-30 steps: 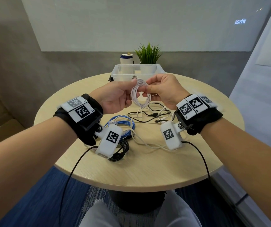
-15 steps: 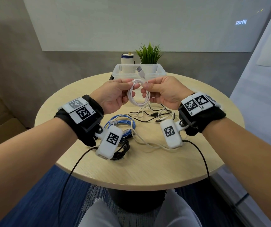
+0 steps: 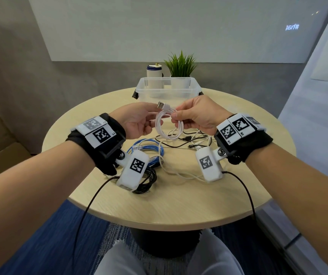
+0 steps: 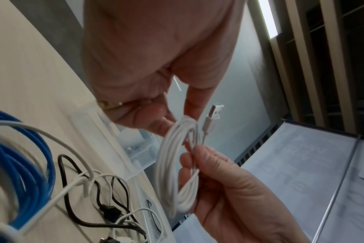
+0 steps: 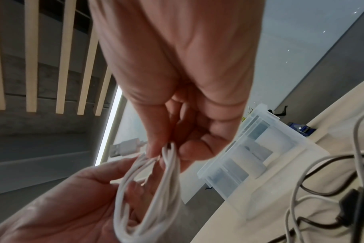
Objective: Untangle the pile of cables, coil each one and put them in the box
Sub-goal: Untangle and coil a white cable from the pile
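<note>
A white cable wound into a small coil hangs in the air between my hands, above the table. My right hand pinches the coil's top strands between thumb and fingers. On the coil's left side my left hand holds it loosely, thumb above and fingers reaching into the loop. The USB plug pokes up and to the left, free of both hands, seen too in the left wrist view as plug. The clear plastic box stands open just beyond the hands.
On the round table lie a coiled blue cable, a coiled black cable, thin tangled black leads and a loose white cable. A small plant and a white bottle stand behind the box.
The plug end has come up out of the coil and now leans left over its top. Both hands stay on the coil, which hangs a little lower and wider.
</note>
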Tool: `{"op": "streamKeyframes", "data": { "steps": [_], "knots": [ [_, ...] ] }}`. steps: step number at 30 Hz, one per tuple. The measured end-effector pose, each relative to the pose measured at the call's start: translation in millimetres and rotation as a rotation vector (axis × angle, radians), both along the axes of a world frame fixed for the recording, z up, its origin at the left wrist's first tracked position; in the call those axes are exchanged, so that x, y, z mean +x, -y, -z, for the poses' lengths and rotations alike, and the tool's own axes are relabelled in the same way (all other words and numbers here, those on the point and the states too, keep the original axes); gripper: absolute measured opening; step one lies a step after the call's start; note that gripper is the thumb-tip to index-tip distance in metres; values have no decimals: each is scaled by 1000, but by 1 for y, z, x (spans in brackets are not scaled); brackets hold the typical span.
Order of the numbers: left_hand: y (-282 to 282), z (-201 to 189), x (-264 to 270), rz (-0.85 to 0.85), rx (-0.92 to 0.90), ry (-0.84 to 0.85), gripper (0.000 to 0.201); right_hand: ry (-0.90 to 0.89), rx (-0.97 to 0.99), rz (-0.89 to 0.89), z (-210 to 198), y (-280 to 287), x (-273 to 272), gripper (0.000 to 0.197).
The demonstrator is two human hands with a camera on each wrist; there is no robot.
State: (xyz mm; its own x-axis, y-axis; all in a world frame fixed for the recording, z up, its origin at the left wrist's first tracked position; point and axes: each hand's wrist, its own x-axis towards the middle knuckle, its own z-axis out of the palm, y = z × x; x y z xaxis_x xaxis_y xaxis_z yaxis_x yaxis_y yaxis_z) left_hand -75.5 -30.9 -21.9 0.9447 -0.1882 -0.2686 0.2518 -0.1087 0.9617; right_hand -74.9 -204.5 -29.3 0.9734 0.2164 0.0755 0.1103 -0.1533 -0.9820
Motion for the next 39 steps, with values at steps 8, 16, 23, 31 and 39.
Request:
{"op": "streamKeyframes", "data": {
  "steps": [8,16,23,31,39],
  "knots": [
    [0,6,4,-161,-177,6,13,-23,-59,-33,3,-2,-1,5],
    [-13,17,14,-273,-314,143,27,-97,-3,124,4,0,3,12],
    [-23,12,3,73,-22,367,26,-138,3,281,7,6,12,21],
    [-6,20,0,26,314,502,9,-109,34,221,4,3,10,20],
    [4,19,6,-157,547,730,31,-46,-81,53,5,0,1,4]
  ]
}}
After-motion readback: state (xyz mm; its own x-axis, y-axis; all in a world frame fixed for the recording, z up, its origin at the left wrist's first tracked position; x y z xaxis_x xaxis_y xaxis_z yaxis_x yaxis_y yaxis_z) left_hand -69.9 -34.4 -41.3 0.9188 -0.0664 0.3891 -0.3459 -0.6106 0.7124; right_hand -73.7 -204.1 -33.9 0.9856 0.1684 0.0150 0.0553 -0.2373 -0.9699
